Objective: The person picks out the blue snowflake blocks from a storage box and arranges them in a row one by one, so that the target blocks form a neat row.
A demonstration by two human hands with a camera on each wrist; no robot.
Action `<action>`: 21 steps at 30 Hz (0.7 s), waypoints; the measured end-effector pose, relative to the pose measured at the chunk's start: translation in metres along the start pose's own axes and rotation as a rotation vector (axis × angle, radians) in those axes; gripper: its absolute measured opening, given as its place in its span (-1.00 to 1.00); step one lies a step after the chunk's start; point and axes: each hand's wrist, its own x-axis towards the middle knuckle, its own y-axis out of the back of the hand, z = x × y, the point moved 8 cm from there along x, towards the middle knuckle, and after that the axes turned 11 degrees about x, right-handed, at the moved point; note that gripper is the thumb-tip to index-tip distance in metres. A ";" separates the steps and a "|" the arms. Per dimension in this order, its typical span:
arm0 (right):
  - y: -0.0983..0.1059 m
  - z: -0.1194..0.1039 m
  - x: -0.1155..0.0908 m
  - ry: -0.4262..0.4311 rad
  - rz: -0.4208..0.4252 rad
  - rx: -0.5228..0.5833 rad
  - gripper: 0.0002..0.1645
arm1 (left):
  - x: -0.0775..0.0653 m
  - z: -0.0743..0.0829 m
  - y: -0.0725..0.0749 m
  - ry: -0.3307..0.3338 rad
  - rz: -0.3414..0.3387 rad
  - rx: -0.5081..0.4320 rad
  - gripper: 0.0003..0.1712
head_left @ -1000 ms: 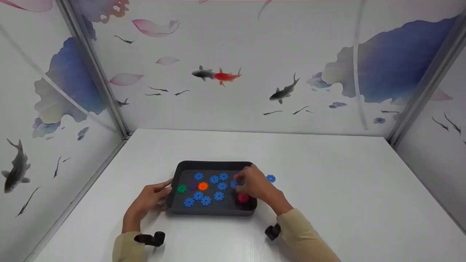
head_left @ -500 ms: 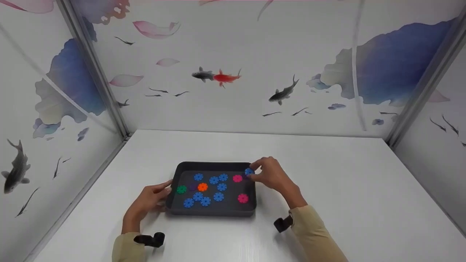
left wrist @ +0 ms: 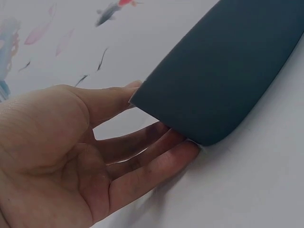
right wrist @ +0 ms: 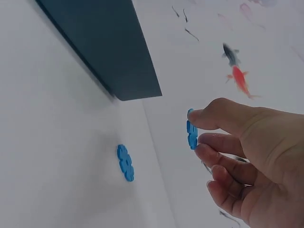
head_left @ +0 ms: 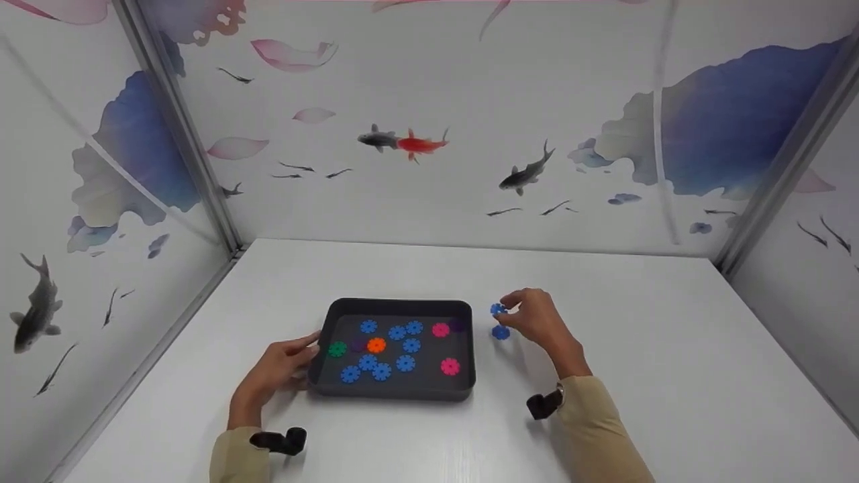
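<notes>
A dark grey rectangular tray stands on the white table, with several flower-shaped plastic discs lying in it, mostly blue. My left hand touches the tray's left wall from outside, its fingers fairly straight in the left wrist view; the fingertips are partly hidden by the tray. Right of the tray, my right hand pinches a blue notched disc between thumb and fingers, held up on edge. Just below it, another blue notched disc lies on the table.
Inside the tray are two pink discs, one of them near the front right, an orange disc, a green disc and dark purple discs. White printed walls border the table at the back and sides.
My right hand has lifted a blue disc out of the tray's right part and carried it right, over the tray's edge, to above the blue disc on the table. The left hand stays at the tray.
</notes>
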 end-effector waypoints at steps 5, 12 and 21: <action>0.002 0.023 0.004 -0.073 -0.006 0.022 -0.59 | 0.001 -0.001 0.000 0.007 -0.001 -0.002 -0.47; 0.003 0.046 0.004 -0.110 -0.031 -0.003 -0.58 | 0.002 0.000 -0.001 -0.017 -0.006 -0.010 -0.46; 0.001 0.060 0.001 -0.130 -0.067 -0.008 -0.61 | 0.001 -0.001 0.000 -0.016 0.002 -0.011 -0.46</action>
